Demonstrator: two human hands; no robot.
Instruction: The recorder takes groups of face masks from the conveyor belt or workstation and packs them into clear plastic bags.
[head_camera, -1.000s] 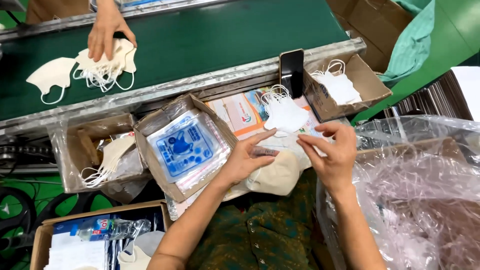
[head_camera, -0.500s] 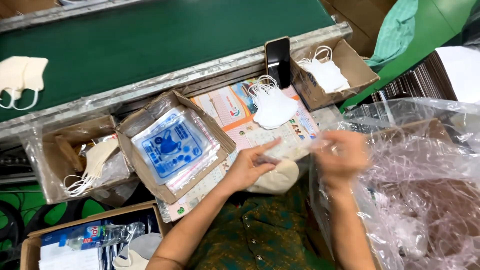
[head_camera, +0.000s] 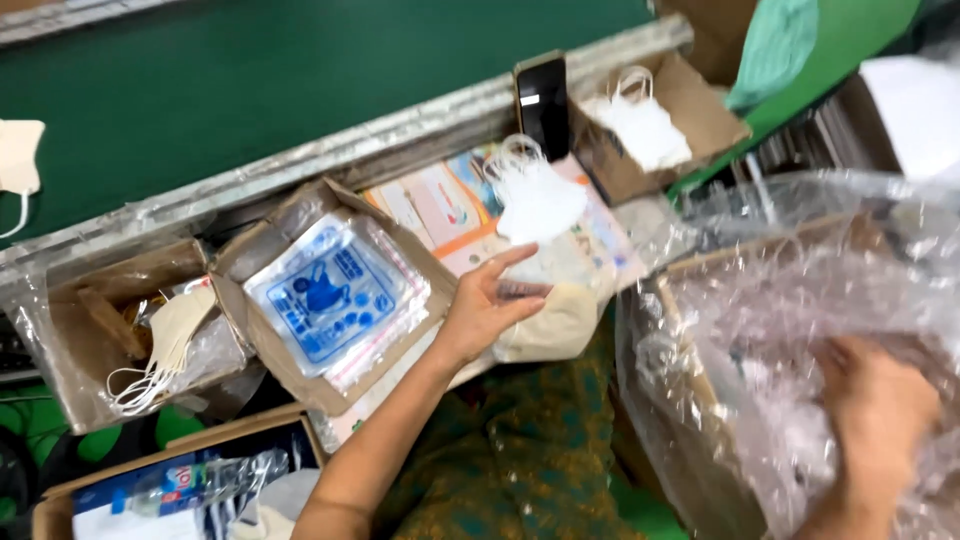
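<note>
In the head view, the left hand is hovering with its fingers spread wide and its palm turned up, gripping nothing; it is sitting just right of the open cardboard box that is holding a stack of clear zip pouches printed in blue. Right beside that hand, on the far side from the box, a beige face mask is lying at the edge of a printed sheet, and a white face mask is resting further up the same sheet.

The right hand is reaching down inside a large carton lined with a clear plastic bag, well to the right of the pouch box (the film and blur are hiding the fingers, so I cannot tell whether it is gripping anything).

Left of the pouch box, a second carton is holding beige masks with white ear loops. Beyond the pouch box, a dark phone is leaning against the metal edge of the green conveyor belt.
</note>
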